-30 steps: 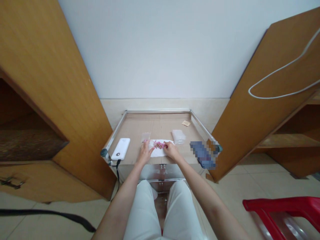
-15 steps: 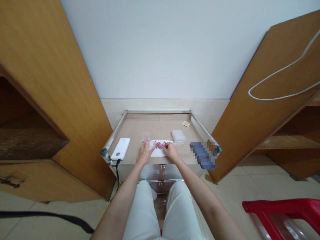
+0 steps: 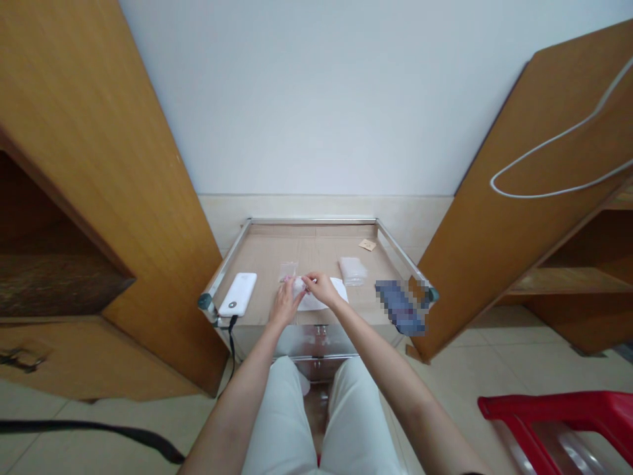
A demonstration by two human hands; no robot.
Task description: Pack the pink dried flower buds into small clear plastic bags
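My left hand (image 3: 285, 303) is closed on a small clear plastic bag (image 3: 298, 285), held upright between thumb and fingers. Right beside it, my right hand (image 3: 320, 289) is in a pinch at the bag's upper edge; what its fingertips hold is too small to tell. Under both hands lies a white sheet of paper (image 3: 339, 287). The small pink and brown beads on that sheet are now covered by my right hand. Just beyond my left fingers rests another small clear bag (image 3: 288, 268), with a little pink near it.
On the cardboard-covered tabletop (image 3: 306, 243) are a white power bank (image 3: 238, 295), a stack of clear bags (image 3: 353, 271), a tan paper slip (image 3: 367, 245) and a blurred-out dark blue item (image 3: 400, 308). A metal rail (image 3: 316, 221) edges the table. A red stool (image 3: 558, 409) stands right.
My right hand has moved left from the beads on the paper to the bag at my left hand, fingers still pinched. The left hand stays in place.
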